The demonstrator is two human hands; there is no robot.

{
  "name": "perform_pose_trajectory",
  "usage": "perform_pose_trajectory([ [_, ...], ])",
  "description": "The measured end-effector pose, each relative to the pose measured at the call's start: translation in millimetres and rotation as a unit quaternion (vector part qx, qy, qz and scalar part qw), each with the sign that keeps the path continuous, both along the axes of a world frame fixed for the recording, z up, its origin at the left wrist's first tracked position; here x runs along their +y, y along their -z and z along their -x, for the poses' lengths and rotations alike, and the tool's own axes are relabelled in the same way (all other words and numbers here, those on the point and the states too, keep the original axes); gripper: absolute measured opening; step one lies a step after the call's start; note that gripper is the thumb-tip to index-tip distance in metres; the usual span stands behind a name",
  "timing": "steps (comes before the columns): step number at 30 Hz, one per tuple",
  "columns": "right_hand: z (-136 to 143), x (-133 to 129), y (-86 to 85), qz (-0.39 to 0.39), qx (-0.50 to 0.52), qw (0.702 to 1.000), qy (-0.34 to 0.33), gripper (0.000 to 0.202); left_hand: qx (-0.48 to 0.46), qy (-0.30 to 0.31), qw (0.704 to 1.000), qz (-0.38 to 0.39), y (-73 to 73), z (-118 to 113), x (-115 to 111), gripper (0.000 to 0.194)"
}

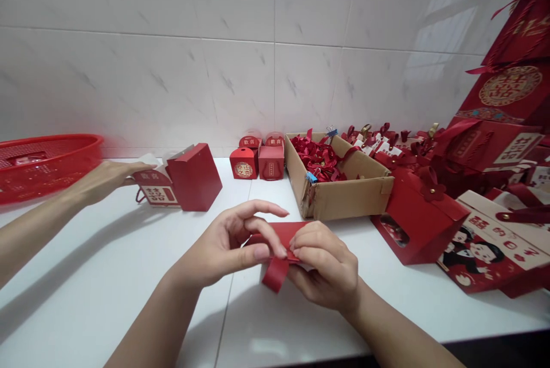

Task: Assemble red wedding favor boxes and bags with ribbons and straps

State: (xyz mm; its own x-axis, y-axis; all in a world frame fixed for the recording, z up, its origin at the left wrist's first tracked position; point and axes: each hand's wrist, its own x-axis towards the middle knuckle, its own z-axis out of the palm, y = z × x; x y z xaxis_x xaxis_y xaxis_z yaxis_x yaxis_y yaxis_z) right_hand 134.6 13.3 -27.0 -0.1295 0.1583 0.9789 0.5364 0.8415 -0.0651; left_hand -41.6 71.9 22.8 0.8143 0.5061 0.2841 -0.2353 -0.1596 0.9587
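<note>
A red gift box [281,230] lies in front of me on the white table, partly covered by my hands. From its near edge a short red ribbon loop [275,275] hangs down. My right hand [324,267] is closed on the top of the box, fingertips pressed together at the ribbon's root. On the other side, my left hand [240,242] has its thumb and a bent finger at the box's top edge beside the ribbon, while another finger is raised above. What lies between the fingertips is partly hidden.
Another person's hand [109,181] reaches from the left to a red-and-white gift box [158,187] beside a plain red box [197,179]. A red basket [51,144] stands behind. A cardboard box [356,196] holds red ribbons; finished boxes [425,219] crowd the right.
</note>
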Motion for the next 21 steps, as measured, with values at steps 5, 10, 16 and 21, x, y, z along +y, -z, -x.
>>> perform_pose_trajectory([
  [5,-1.9,0.9,-0.4,0.024,0.063,0.996,0.064,0.013,0.011,-0.063,0.996,-0.066,0.1,-4.6,2.9,0.049],
  [10,0.6,3.0,-3.3,0.162,0.184,0.967,0.067,0.022,0.044,-0.162,0.984,-0.067,2.9,-12.2,5.2,0.033],
  [16,2.3,5.4,-5.9,0.189,0.198,0.962,0.007,0.011,0.008,-0.173,0.985,-0.020,7.1,-17.0,5.2,0.029],
  [21,1.6,4.2,-8.0,0.177,0.181,0.967,0.007,0.009,0.015,-0.186,0.982,-0.024,9.2,-16.9,5.0,0.031],
])
